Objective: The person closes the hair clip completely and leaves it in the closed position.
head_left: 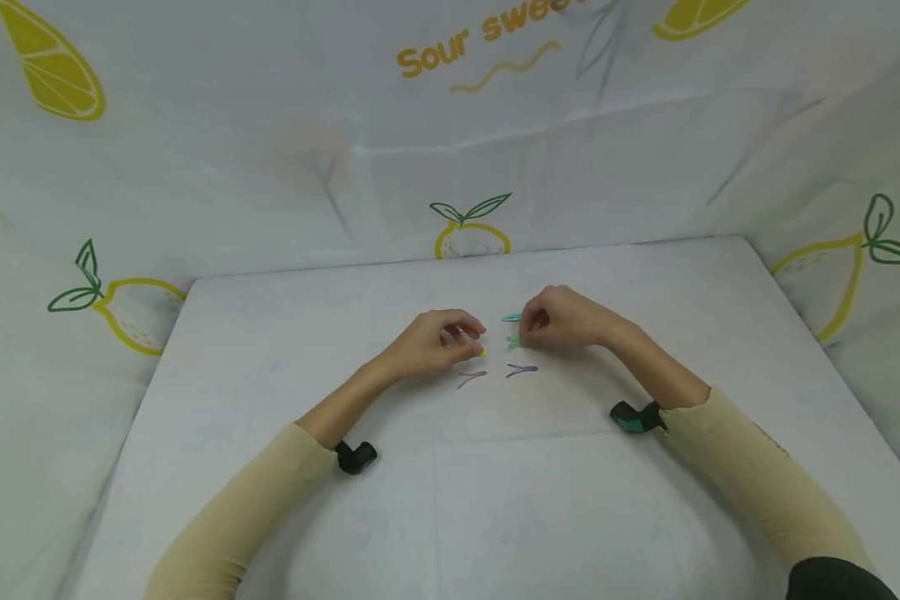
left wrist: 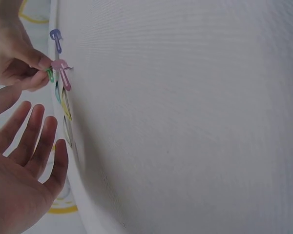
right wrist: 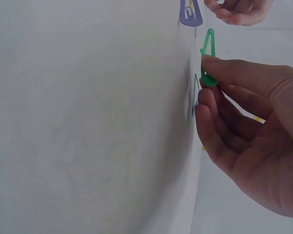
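Between thumb and fingers, my right hand [head_left: 566, 317] pinches a green snap hair clip [right wrist: 208, 44], raised off the table in the right wrist view. My left hand [head_left: 435, 342] hovers with relaxed, spread fingers and an empty palm in the left wrist view. By its fingertips is a yellow hair clip [left wrist: 65, 107], mostly hidden in the head view. A pink hair clip [head_left: 472, 377] and a purple hair clip [head_left: 522, 369] lie nearer the person. A teal hair clip [head_left: 512, 317] lies beside the right hand, partly covered by it.
The white-covered table [head_left: 532, 500] meets a white curtain [head_left: 270, 167] printed with lemons at the back and sides. One more thin-outlined clip [left wrist: 67, 130] shows past the yellow one in the left wrist view. Black wrist cameras [head_left: 356, 457] sit under both forearms.
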The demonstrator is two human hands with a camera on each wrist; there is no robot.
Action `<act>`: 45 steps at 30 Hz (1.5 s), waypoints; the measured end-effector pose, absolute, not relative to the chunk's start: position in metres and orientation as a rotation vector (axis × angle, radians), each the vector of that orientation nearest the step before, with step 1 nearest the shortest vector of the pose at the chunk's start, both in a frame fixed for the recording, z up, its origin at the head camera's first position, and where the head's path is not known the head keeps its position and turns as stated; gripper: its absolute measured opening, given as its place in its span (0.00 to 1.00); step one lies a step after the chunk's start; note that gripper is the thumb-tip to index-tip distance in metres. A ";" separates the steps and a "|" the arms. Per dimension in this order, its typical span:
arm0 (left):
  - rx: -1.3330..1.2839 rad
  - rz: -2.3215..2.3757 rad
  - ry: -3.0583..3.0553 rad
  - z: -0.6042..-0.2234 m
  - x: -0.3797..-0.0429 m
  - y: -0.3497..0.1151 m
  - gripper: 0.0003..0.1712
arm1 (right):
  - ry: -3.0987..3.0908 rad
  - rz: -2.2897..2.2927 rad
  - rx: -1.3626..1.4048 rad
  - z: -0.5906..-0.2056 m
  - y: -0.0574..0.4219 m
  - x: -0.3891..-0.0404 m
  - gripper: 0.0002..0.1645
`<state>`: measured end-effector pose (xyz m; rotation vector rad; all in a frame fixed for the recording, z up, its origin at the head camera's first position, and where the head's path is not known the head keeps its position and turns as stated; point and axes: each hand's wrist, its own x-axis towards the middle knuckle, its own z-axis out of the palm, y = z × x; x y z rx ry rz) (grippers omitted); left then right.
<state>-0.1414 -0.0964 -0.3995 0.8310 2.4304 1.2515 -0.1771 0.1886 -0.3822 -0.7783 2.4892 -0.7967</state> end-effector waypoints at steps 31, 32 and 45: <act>0.810 1.336 2.470 -0.394 -0.144 -0.083 0.13 | 2.538 -1.029 -0.924 -0.360 0.177 -0.162 0.02; 0.811 1.341 2.474 -0.395 -0.144 -0.083 0.12 | 2.537 -1.032 -0.928 -0.360 0.177 -0.162 0.02; 0.835 1.345 2.506 -0.392 -0.144 -0.080 0.08 | 2.531 -1.083 -0.936 -0.360 0.179 -0.162 0.03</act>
